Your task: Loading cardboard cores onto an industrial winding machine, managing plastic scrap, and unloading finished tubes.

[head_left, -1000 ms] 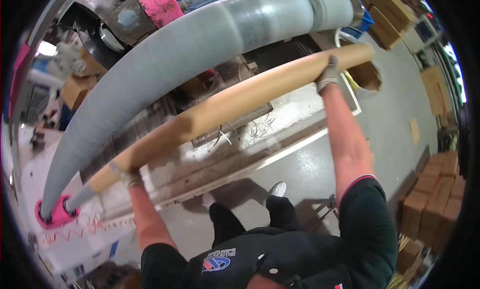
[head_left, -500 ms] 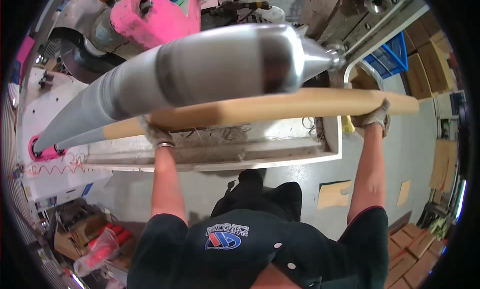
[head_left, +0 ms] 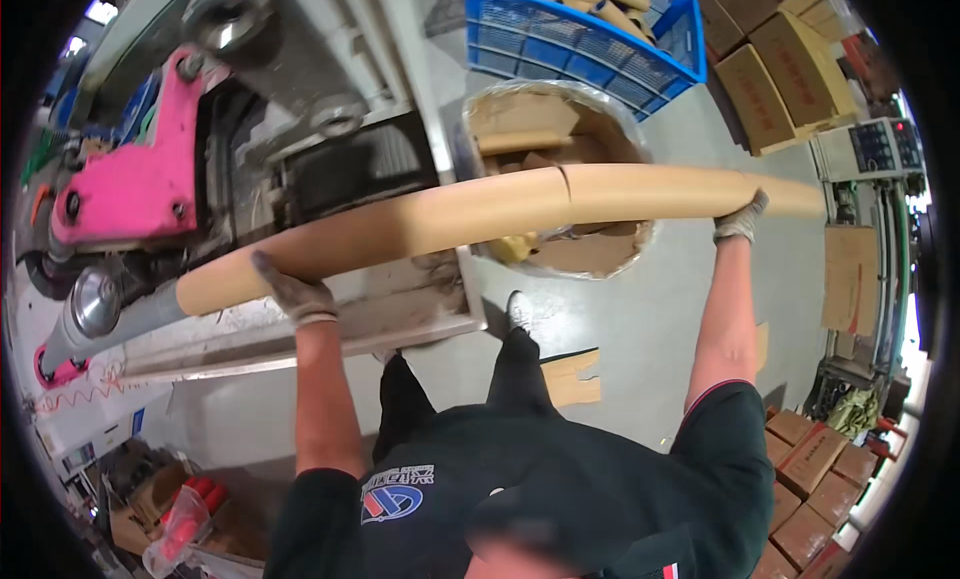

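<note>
Cardboard tube (head_left: 490,206), tan, held across the body between two gloved hands set well apart. The right hand (head_left: 742,219) is clasped on it near the far right end; the left hand (head_left: 300,295) touches its near side toward the left end, finger closure hidden. The tube meets a grey shaft (head_left: 140,322) at left and passes above a plastic-lined bin (head_left: 612,109). Beyond stand a blue crate (head_left: 540,41) and, left, a pink machine part (head_left: 130,191).

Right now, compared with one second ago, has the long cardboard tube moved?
Yes, rightward: the far end of the cardboard tube now reaches well past the plastic-lined bin; earlier it ended near it.
</note>
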Demonstrator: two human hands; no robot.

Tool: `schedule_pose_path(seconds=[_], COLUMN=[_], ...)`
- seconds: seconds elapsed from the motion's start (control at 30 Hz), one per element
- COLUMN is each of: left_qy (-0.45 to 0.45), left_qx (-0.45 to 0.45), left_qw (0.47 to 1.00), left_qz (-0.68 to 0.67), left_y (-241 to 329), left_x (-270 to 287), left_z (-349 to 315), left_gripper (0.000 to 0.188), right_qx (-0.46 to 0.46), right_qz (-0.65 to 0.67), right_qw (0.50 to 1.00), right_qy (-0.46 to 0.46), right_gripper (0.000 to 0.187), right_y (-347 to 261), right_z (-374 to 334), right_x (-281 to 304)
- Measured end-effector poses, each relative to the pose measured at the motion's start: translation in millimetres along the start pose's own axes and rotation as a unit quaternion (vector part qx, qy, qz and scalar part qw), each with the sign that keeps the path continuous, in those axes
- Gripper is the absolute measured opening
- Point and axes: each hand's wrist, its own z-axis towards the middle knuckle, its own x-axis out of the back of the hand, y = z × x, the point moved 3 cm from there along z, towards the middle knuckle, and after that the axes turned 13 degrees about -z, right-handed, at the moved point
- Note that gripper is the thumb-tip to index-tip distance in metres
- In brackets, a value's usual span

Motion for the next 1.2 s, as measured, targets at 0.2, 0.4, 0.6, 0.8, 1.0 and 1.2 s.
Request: schedule_pose_path(seconds=[0.2, 0.4, 0.6, 0.8, 1.0, 1.2], left_qy=[-0.006, -0.106, -0.289, -0.318, -0.082, 0.525], left_qx=[0.027, 0.006, 0.003, 0.103, -0.067, -0.358], left_qw=[0.999, 0.992, 0.782, 0.898, 0.849, 0.486], left_qz=[-0.035, 0.070, 0.552, 0.286, 0.518, 0.600], left_y=[-131, -198, -252, -203, 40, 316], left_x=[-93, -120, -107, -23, 205, 479], left_z=[-105, -197, -172, -150, -198, -432], left_gripper=[0.063, 0.062, 0.067, 0.032, 0.037, 0.047], right_qx=[0.046, -0.070, -0.209, -0.115, -0.254, -0.162], right_qz=[-0.002, -0.102, -0.324, -0.436, -0.620, -0.626], right_qw=[0.997, 0.982, 0.905, 0.805, 0.469, 0.333], right_qy=[0.062, -0.140, -0.179, -0.385, -0.576, -0.686], right_gripper=[0.055, 0.051, 0.050, 0.047, 0.022, 0.023], right_y=[-64, 93, 174, 207, 313, 353], right_z=[59, 34, -68, -120, -198, -522], right_x=[82, 32, -26, -9, 30, -44])
